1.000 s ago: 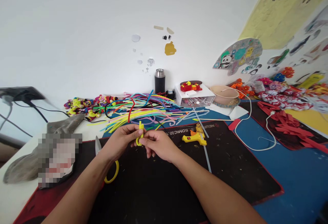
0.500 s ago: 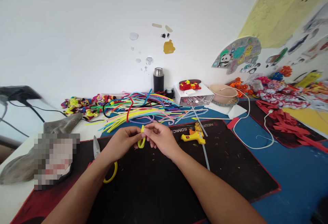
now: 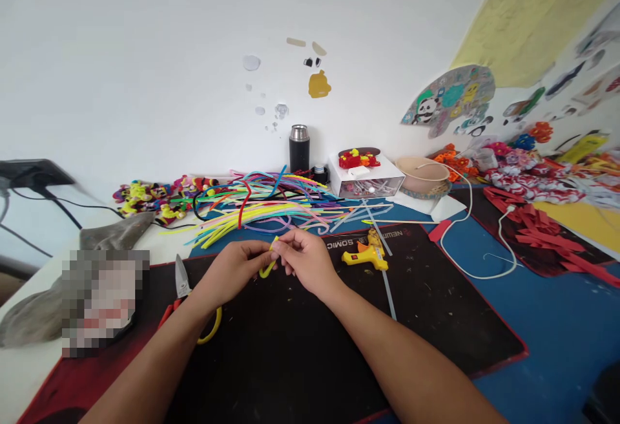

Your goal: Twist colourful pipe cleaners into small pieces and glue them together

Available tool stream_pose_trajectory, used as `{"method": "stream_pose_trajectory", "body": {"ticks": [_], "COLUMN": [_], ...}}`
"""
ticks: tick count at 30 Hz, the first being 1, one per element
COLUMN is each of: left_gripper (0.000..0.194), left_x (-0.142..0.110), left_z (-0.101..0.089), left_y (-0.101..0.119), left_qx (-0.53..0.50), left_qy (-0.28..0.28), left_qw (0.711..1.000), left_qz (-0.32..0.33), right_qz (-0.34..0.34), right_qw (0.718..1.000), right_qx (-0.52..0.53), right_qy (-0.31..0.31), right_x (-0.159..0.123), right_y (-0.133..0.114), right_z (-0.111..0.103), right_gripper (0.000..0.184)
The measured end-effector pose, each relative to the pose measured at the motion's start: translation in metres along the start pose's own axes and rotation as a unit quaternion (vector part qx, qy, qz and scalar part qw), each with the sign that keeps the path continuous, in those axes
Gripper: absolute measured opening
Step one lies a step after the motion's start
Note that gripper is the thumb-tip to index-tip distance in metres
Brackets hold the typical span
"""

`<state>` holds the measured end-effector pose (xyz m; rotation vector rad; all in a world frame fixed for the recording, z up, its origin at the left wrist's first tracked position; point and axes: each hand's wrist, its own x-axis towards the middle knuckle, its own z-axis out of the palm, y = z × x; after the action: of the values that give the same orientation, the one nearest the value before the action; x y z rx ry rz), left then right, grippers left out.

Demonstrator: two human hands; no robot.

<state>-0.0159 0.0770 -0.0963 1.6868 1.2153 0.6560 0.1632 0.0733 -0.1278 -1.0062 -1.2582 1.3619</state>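
A yellow pipe cleaner (image 3: 265,273), bent into a small loop, is held above the black mat (image 3: 271,359). My left hand (image 3: 238,270) pinches it from the left, thumb against fingers. From the right, my right hand (image 3: 306,257) closes on its upper end, and the two hands' fingertips almost meet there. The fingers cover part of the piece. Under my left forearm lies a pair of scissors (image 3: 181,278) with red and yellow handles, partly hidden. A yellow glue gun (image 3: 367,256) rests on the mat to the right of my right hand.
Behind the hands is a heap of colourful pipe cleaners (image 3: 252,211). A black thermos (image 3: 299,149), a white box (image 3: 368,178) and a beige bowl (image 3: 422,175) stand by the wall. Red strips (image 3: 547,236) and a white cable (image 3: 450,256) lie right; grey cloth (image 3: 33,314) is left.
The yellow loop has turned and now slants, seen more edge-on. My right hand has shifted up to its top end, while my left keeps its pinch. The view has moved slightly.
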Motion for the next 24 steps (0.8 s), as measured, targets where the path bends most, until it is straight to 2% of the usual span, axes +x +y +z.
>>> {"method": "stream_pose_trajectory", "body": {"ticks": [6,11,17,24], "left_gripper": [0.048,0.051,0.049,0.048], "left_x": [0.000,0.000,0.001,-0.005], "left_z": [0.003,0.009,0.011,0.017], "left_y": [0.005,0.003,0.000,0.012], "left_qx": [-0.080,-0.137,-0.127,-0.047], "left_qy": [-0.052,-0.070,-0.076,-0.046], "left_qw": [0.995,0.988,0.989,0.998], "left_qz": [0.000,-0.012,-0.007,0.016], "right_qz": [0.012,0.008,0.011,0.004], "right_qw": [0.999,0.998,0.998,0.996], "right_qx": [0.038,0.057,0.054,0.063], "right_qy": [0.005,0.020,0.042,0.057], "right_x": [0.002,0.002,0.003,0.003], "right_y": [-0.003,-0.004,-0.002,-0.004], "right_z": [-0.001,-0.002,-0.003,-0.003], "right_gripper": [0.034,0.034,0.033,0.033]}}
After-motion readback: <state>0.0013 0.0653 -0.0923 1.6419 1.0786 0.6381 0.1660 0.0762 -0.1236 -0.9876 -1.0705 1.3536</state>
